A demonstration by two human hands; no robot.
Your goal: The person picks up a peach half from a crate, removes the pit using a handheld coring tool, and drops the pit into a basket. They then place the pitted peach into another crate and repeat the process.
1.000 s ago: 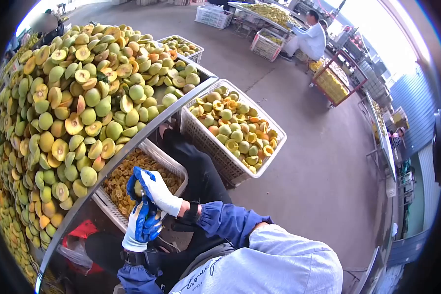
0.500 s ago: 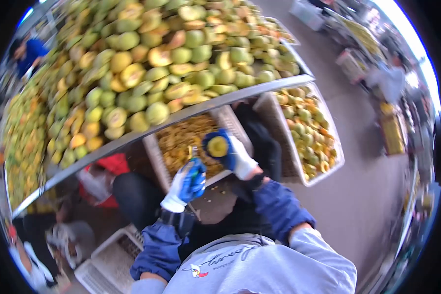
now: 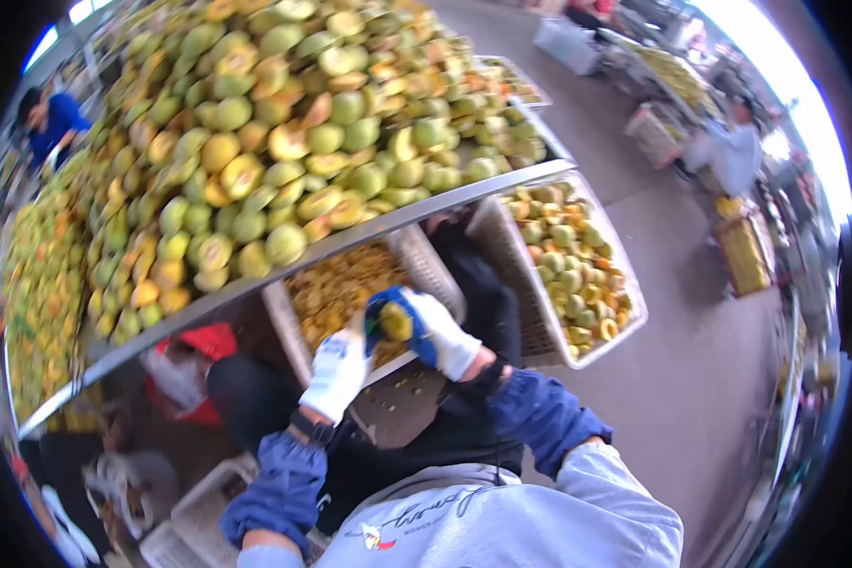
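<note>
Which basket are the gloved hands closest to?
The basket of small yellow-brown pieces, partly hidden by the metal edge. The left hand and right hand are above its near side. The right-hand basket holds bigger, greener fruit.

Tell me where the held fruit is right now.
In the head view, just left of centre: the fruit is in the right hand, close beside the left hand.

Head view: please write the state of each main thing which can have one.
Right hand: gloved, closed on a fruit piece.
Fruit piece: held; too blurred to tell whether pitted.
Left hand: gloved, close to the fruit piece; grip unclear.
Fruit pile: heaped, many pieces cut.
Right crate: filled with fruit, some pieces hollowed.
Middle crate: filled with small yellow-brown pieces.
</note>
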